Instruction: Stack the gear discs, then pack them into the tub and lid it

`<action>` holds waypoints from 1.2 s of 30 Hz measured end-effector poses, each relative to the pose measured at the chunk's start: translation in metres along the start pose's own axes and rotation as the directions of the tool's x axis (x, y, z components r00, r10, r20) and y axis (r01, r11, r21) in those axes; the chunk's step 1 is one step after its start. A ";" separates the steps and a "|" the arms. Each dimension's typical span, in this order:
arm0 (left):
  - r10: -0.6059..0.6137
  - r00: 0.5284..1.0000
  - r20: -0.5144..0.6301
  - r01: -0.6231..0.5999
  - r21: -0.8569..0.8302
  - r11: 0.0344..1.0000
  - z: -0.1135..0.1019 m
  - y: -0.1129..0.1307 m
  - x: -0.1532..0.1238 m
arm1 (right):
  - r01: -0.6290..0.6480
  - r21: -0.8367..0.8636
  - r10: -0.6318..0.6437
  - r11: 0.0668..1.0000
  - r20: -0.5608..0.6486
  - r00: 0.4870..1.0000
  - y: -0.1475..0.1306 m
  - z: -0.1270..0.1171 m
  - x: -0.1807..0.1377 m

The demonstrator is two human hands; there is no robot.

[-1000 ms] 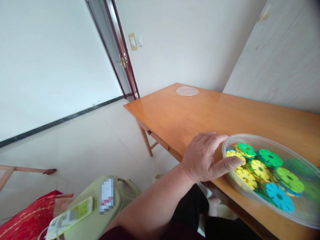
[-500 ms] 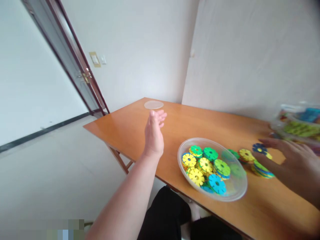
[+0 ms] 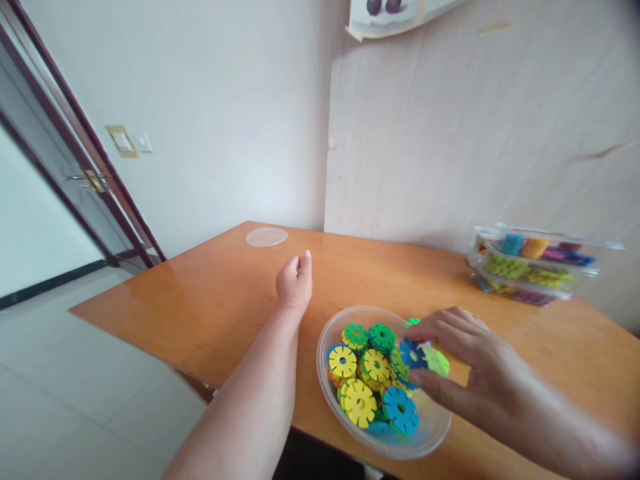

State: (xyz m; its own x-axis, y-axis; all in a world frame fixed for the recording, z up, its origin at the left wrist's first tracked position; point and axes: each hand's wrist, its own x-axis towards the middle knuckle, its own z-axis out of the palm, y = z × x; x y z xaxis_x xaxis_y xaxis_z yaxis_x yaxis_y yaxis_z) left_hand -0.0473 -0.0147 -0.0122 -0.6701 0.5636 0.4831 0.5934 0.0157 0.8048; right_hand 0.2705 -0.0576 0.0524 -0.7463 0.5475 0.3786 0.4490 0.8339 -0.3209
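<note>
A clear plastic bowl (image 3: 327,400) near the table's front edge holds stacks of notched snowflake discs in yellow, green and blue. Above its right side, my right hand (image 3: 475,367) pinches a dark blue snowflake disc (image 3: 414,355) between thumb and fingers; whether more discs are stacked behind it is hidden. A light green disc (image 3: 438,362) shows close by, partly covered by that hand. My left hand (image 3: 294,283) is raised over the table left of the bowl, fingers curled into a fist with the thumb up, and nothing shows in it.
A round clear lid (image 3: 267,237) lies at the far left corner of the wooden table (image 3: 210,287). At the back right, stacked clear boxes (image 3: 543,267) hold colourful pieces. The wall stands along the table's far side, and a door (image 3: 75,153) is at the left.
My right hand has moved left to the bowl with the dark blue disc. My left hand's fingers have gone from stretched out to curled. The view has turned to the right.
</note>
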 end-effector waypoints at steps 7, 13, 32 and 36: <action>0.061 0.981 0.186 -0.116 0.305 0.945 0.005 0.001 0.001 | 0.044 -0.085 -0.039 0.995 0.066 0.997 -0.015 0.010 0.018; 0.085 0.965 0.246 -0.164 0.321 0.933 0.009 0.002 -0.002 | -0.151 -0.198 0.134 0.969 -0.100 0.986 0.044 -0.010 0.010; 0.103 0.932 0.348 -0.224 0.327 0.918 0.009 0.006 -0.004 | -0.090 -0.236 0.128 0.968 0.151 0.980 0.063 -0.008 0.026; 0.104 0.930 0.353 -0.226 0.328 0.917 0.010 0.007 -0.005 | -0.011 -0.091 0.015 0.996 0.048 0.999 0.035 -0.019 0.022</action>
State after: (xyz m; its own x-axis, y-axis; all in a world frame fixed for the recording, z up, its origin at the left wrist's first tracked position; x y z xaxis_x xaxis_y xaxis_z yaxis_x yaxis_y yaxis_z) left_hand -0.0358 -0.0092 -0.0127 -0.4044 0.8171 0.4108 0.8422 0.1575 0.5157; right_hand 0.2789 -0.0147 0.0658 -0.7622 0.5563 0.3311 0.4999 0.8307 -0.2449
